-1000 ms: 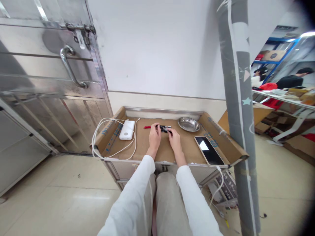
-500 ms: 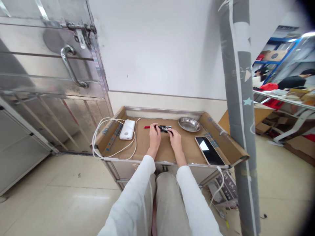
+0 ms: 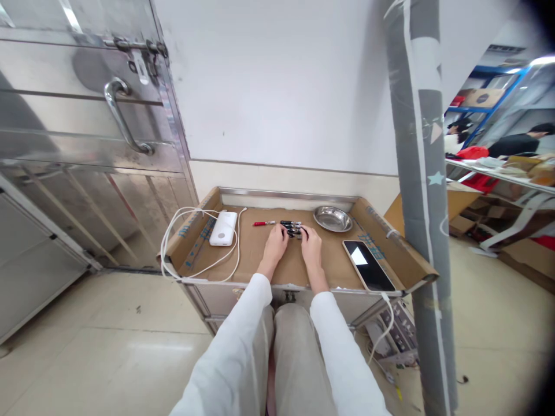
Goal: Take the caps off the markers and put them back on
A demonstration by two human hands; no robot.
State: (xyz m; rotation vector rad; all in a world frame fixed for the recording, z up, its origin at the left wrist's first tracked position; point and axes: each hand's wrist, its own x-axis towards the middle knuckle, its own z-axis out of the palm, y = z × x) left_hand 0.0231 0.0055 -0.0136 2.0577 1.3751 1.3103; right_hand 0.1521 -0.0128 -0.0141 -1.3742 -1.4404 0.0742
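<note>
Several black pens [image 3: 290,223] lie side by side in a small bunch on the brown cardboard mat [image 3: 255,260]. At their left ends is my left hand [image 3: 274,244], its fingers curled in and pressed against the pens. My right hand [image 3: 311,245] closes on the right ends in the same way, so the bunch sits between both hands. Fingers hide part of the nearer pens. A red pen [image 3: 263,223] lies apart, just to the left of the bunch, and neither hand touches it.
A round metal dish [image 3: 333,219] stands at the back right, with a phone [image 3: 368,266] in front of it. On the left lie a white power bank [image 3: 224,229] and its looped white cable [image 3: 237,260]. Raised cardboard sides [image 3: 392,242] border the tabletop. A tall wrapped roll [image 3: 422,173] stands at right.
My left hand has moved right and slightly nearer to me, away from the red pen, which now shows whole. The black pens are closer together between my hands.
</note>
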